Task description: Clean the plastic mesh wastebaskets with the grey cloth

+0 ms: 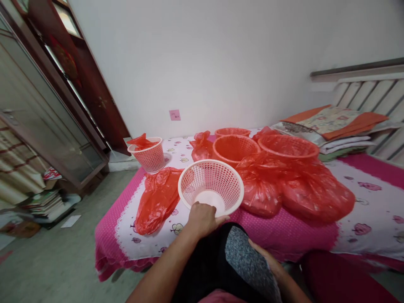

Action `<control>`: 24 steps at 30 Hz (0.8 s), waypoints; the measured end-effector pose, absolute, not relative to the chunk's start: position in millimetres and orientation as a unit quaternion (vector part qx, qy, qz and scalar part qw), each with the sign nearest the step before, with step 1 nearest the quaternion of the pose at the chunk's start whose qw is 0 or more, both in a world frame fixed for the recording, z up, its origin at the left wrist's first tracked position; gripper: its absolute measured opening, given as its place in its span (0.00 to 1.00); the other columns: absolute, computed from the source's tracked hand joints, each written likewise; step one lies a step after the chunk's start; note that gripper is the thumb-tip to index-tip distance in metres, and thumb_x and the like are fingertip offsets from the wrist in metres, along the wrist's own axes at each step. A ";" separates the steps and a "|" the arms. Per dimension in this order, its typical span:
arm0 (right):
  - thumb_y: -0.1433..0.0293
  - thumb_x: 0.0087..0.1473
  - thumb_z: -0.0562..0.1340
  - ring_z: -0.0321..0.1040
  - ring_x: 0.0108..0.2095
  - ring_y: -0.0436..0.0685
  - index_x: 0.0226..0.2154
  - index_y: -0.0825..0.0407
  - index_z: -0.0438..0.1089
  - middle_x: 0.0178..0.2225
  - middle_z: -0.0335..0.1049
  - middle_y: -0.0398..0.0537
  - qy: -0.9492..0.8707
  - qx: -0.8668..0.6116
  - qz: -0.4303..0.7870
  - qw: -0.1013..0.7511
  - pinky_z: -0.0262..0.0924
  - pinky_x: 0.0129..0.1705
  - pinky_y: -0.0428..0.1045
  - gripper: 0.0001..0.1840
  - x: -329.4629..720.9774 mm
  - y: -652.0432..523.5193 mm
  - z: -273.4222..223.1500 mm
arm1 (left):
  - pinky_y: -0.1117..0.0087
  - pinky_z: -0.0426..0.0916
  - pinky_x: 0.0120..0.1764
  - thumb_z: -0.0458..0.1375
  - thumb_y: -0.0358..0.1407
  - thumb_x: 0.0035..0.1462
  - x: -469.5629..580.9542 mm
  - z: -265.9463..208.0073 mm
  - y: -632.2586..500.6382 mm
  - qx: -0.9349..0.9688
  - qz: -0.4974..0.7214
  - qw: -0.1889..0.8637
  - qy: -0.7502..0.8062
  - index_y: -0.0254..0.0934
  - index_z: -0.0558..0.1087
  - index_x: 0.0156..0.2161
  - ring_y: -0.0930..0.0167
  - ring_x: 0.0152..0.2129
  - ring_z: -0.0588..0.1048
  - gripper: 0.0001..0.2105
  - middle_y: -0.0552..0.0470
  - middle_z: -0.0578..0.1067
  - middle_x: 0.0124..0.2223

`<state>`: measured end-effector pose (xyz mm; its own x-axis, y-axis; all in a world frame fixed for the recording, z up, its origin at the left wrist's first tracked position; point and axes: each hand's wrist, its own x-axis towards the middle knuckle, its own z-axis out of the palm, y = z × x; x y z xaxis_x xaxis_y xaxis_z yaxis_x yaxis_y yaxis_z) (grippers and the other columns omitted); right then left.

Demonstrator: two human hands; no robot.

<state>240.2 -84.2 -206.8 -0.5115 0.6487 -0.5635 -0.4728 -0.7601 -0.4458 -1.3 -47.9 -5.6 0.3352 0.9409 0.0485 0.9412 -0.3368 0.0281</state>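
Left hand grips the white basket rim; right hand, mostly hidden, seemingly clasps black-grey cloth.

Empty white mesh basket, tilted

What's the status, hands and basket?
Left hand grips white basket at near rim. Right hand low beside grey-and-black cloth. Red bags crowd the bed.

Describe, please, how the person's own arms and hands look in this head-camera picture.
Both forearms are bare, with no sleeves in view. The left hand wears no glove, ring or watch that shows. The right hand is largely hidden behind dark and speckled grey fabric, so little can be told.
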 end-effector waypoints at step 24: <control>0.64 0.42 0.74 0.80 0.42 0.67 0.28 0.54 0.79 0.31 0.82 0.55 -0.069 -0.428 0.826 0.360 0.74 0.48 0.55 0.12 245.1 -86.0 -189.5 | 0.53 0.65 0.57 0.59 0.46 0.62 -17.4 -15.0 -58.5 -0.766 -0.393 0.006 -0.509 0.42 0.77 0.50 0.57 0.57 0.71 0.16 0.40 0.76 0.57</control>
